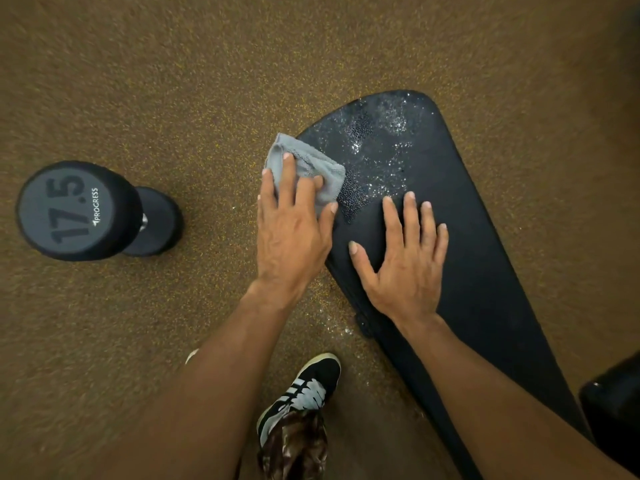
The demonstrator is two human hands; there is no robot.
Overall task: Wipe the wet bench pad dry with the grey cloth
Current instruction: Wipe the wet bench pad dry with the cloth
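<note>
The black bench pad runs from the upper middle down to the lower right, and water droplets glisten on its far rounded end. A folded grey cloth lies at the pad's left edge, partly overhanging it. My left hand presses flat on the cloth with straight fingers. My right hand rests flat on the dry part of the pad, fingers spread, just short of the wet patch.
A black 17.5 dumbbell stands on the speckled brown rubber floor to the left. My shoe is below the pad's edge. A dark object sits at the lower right. A few drops mark the floor near the pad.
</note>
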